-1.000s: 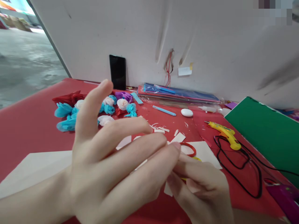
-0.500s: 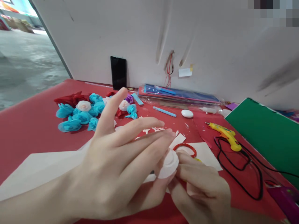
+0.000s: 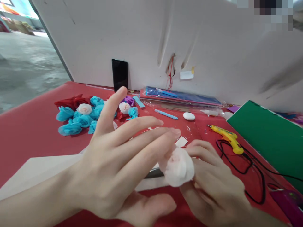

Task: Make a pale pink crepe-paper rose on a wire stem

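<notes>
Bearings are running from the flower in hand, twelve o'clock pointing toward the wall.

Hands, two. Right hand (image 3: 213,184), at four o'clock: thumb and fingers are pinching the flower's base. Left hand (image 3: 104,170), at nine o'clock: fingers and thumb are standing spread, the index finger running along the flower's upper edge; whether it is pressing there, I cannot tell.

Pale flower (image 3: 179,168), one: sitting between the two hands, its layered petals facing up.

Flower pile (image 3: 81,120), one, at ten o'clock: more than five blue blooms are overlapping, with two white ones showing clearly and some purple and red; I am unable to count exactly.

Phone (image 3: 120,75), one, at eleven: leaning upright against the wall.

Toward twelve: one light-blue stick (image 3: 166,114) and one white oval object (image 3: 188,116) are lying just beside each other.

Yellow glue gun (image 3: 228,138), one, at two: lying with its black cord (image 3: 264,189) looping toward the person.

Green board (image 3: 267,145), one, between two and three: lying beyond the gun.

White sheet (image 3: 40,173), one, at nine: lying partly under the left forearm.
</notes>
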Available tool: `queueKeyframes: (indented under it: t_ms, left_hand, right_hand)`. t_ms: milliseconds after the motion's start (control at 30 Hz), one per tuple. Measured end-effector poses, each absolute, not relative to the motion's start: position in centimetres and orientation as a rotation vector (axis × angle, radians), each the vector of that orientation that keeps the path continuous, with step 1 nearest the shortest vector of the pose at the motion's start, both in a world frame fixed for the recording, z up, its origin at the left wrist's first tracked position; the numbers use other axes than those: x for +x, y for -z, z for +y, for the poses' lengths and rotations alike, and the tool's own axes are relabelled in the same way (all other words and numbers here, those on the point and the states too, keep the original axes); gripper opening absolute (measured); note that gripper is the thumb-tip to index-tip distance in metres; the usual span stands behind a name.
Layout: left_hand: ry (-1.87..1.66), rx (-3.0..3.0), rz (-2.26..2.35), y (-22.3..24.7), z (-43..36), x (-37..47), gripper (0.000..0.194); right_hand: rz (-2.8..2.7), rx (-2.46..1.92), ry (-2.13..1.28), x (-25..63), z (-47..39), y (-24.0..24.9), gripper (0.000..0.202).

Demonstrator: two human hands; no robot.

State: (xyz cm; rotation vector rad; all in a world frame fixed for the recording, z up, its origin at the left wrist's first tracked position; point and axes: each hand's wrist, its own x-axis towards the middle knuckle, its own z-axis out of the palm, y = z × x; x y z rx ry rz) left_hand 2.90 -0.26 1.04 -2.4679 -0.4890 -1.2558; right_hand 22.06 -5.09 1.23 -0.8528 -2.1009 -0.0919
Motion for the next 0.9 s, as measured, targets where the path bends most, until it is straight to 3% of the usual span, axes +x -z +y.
queueKeyframes:
  t_ms: [67, 133, 233, 467, 800, 900]
  left_hand:
    - [1.294, -2.498, -0.506, -0.9, -0.1, 2.9, 0.048]
    - [1.326, -2.555, -0.512, -0.8, 0.0, 2.9, 0.048]
    - [1.366, -2.664, -0.565, -0.9, 0.0, 2.7, 0.043]
    - [1.447, -3.002, -0.899, -1.8, -0.4, 2.4, 0.028]
    - [1.55, -3.006, -1.149, -2.1, 1.5, 2.6, 0.028]
    - [1.592, -2.986, -1.123, -1.4, 0.7, 2.2, 0.017]
  right_hand:
    - [-2.036, -0.831, 0.387, 22.7, -4.6, -0.9, 0.022]
    - [-2.029, -0.792, 0.458, 23.2, -4.0, -0.5, 0.02]
    - [-2.052, -0.759, 0.326, 23.6, -3.3, 0.0, 0.015]
    - [-1.852, -0.782, -0.368, 23.5, -1.8, 1.0, 0.024]
    - [-2.016, -0.587, -0.282, 24.7, -0.4, 1.5, 0.025]
    - [-2.107, -0.558, -0.192, 24.9, -0.5, 1.3, 0.021]
